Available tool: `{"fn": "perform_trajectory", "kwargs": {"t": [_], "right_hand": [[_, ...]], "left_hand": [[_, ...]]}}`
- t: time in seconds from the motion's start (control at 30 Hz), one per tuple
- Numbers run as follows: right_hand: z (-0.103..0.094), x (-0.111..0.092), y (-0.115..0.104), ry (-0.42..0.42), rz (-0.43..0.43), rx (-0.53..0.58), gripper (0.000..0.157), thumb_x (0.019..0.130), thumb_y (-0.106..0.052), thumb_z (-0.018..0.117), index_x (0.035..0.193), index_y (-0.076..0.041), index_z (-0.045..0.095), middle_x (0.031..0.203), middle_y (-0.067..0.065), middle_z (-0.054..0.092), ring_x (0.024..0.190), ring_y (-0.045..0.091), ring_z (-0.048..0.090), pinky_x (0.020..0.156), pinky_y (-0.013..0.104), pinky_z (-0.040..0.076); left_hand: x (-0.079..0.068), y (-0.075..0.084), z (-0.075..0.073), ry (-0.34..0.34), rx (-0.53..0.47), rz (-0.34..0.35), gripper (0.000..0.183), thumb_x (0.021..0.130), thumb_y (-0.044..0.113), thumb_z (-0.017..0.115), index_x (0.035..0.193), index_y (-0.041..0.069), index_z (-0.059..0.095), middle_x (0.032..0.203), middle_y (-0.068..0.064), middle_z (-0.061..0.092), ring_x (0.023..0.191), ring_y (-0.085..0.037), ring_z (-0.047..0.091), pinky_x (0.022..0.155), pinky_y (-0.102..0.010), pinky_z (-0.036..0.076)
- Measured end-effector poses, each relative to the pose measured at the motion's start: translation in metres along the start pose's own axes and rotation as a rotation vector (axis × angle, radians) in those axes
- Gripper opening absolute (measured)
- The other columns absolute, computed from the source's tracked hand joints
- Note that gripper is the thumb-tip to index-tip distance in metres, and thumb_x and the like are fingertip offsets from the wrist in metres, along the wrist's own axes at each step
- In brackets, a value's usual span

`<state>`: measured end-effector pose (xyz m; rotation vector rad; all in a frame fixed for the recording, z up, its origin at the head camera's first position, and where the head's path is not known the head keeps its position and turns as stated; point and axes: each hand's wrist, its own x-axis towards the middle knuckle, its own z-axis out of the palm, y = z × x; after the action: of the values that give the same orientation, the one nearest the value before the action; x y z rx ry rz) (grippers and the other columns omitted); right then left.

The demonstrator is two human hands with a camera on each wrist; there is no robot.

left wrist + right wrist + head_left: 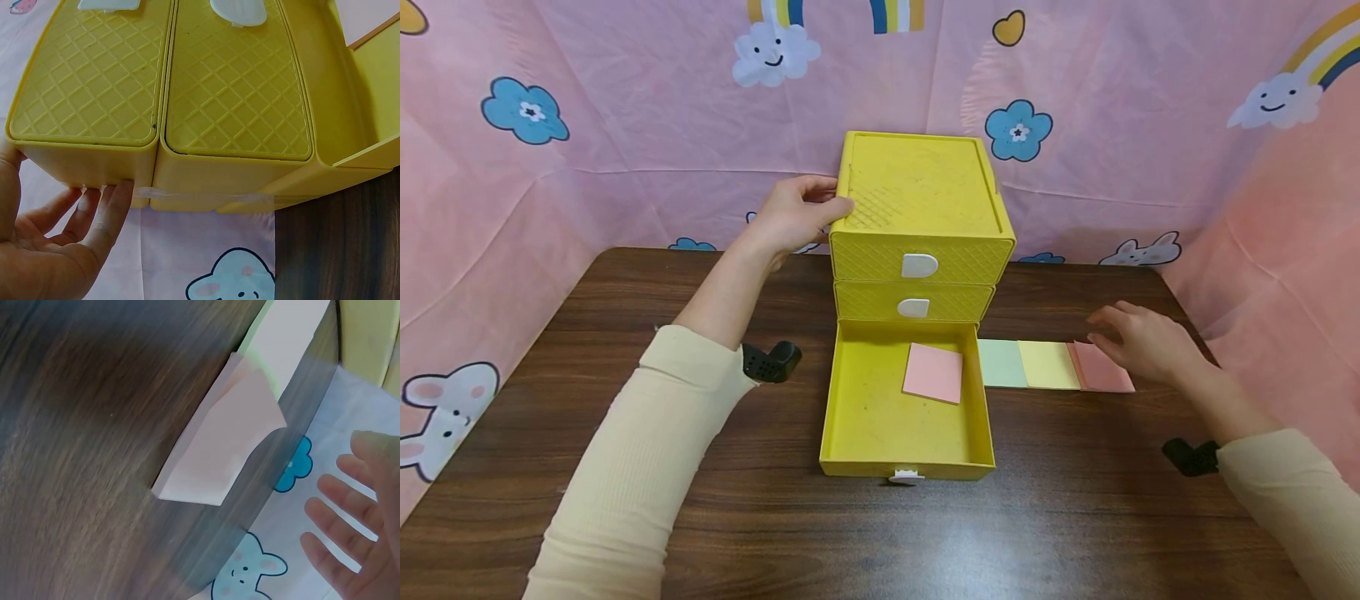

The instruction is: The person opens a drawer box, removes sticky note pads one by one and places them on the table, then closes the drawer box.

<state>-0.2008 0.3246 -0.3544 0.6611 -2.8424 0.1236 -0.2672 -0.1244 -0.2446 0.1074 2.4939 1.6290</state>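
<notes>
A yellow drawer unit [925, 183] stands on the table with its bottom drawer [865, 400] pulled out. My left hand [797, 215] holds the unit's upper left edge, thumb on top and fingers against the side [109, 215]. Inside the drawer lies a pink sticky note pad [932, 373]. To the right of the drawer, green [1002, 363], yellow [1048, 365] and pink sticky notes [1108, 371] lie in a row. The top pink note [234, 437] curls up at one edge. Just above the pink notes hovers my right hand [1150, 342], fingers spread, holding nothing.
The two upper drawers [880, 258] are closed and have white handles [920, 266]. Dark wood table [737, 492] surrounds the unit. A pink patterned cloth [685, 108] hangs behind and at both sides. A black wrist mount [771, 362] sits on each arm.
</notes>
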Motion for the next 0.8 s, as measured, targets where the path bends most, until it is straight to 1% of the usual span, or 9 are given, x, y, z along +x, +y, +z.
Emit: {"fn": "perform_trajectory", "kwargs": {"t": [0.1,0.2,0.33,0.53,0.63,0.8], "right_hand": [[-0.002,0.001,-0.007,0.037,0.002,-0.005,0.021,0.08,-0.016,0.07,0.099,-0.007,0.066,0.092,0.009,0.064,0.071,0.028,0.063,0.056,0.047,0.049],[-0.004,0.004,-0.014,0.056,0.012,-0.011,0.021,0.08,-0.017,0.07,0.098,-0.008,0.066,0.092,0.007,0.064,0.07,0.026,0.063,0.055,0.046,0.049],[-0.007,0.008,-0.025,0.053,0.012,-0.013,0.021,0.081,-0.019,0.069,0.099,-0.009,0.066,0.092,0.006,0.064,0.071,0.024,0.062,0.054,0.045,0.049],[-0.008,0.012,-0.039,0.075,-0.041,-0.003,0.018,0.08,-0.017,0.07,0.096,-0.01,0.066,0.088,0.004,0.063,0.067,0.02,0.06,0.049,0.04,0.047],[-0.007,0.014,-0.046,0.076,-0.069,0.003,0.016,0.08,-0.016,0.069,0.095,-0.011,0.067,0.088,0.003,0.064,0.068,0.019,0.061,0.05,0.039,0.048],[-0.004,0.017,-0.057,0.098,-0.143,0.01,0.017,0.079,-0.016,0.07,0.094,-0.01,0.067,0.087,0.003,0.063,0.066,0.017,0.06,0.049,0.034,0.048]], "left_hand": [[0.0,0.0,0.0,-0.001,-0.003,0.001,0.058,0.09,0.031,0.058,0.141,0.015,0.038,0.135,-0.006,0.042,0.112,-0.018,0.053,0.089,-0.031,0.051],[0.0,0.0,0.0,-0.001,-0.006,0.001,0.057,0.09,0.031,0.058,0.141,0.014,0.038,0.135,-0.006,0.042,0.112,-0.018,0.053,0.089,-0.031,0.051],[0.0,0.0,0.0,0.0,-0.007,0.002,0.057,0.09,0.031,0.058,0.141,0.014,0.038,0.135,-0.006,0.042,0.112,-0.018,0.053,0.089,-0.031,0.051],[0.0,0.0,0.0,-0.003,-0.018,0.004,0.056,0.091,0.03,0.057,0.141,0.014,0.038,0.135,-0.006,0.042,0.112,-0.018,0.053,0.09,-0.032,0.05],[0.0,0.0,0.001,-0.001,-0.027,0.005,0.055,0.091,0.03,0.057,0.14,0.013,0.039,0.134,-0.007,0.043,0.111,-0.019,0.054,0.089,-0.031,0.051],[0.0,0.0,0.001,0.005,-0.019,0.005,0.055,0.09,0.03,0.058,0.14,0.013,0.04,0.134,-0.006,0.043,0.11,-0.019,0.054,0.088,-0.031,0.051]]}}
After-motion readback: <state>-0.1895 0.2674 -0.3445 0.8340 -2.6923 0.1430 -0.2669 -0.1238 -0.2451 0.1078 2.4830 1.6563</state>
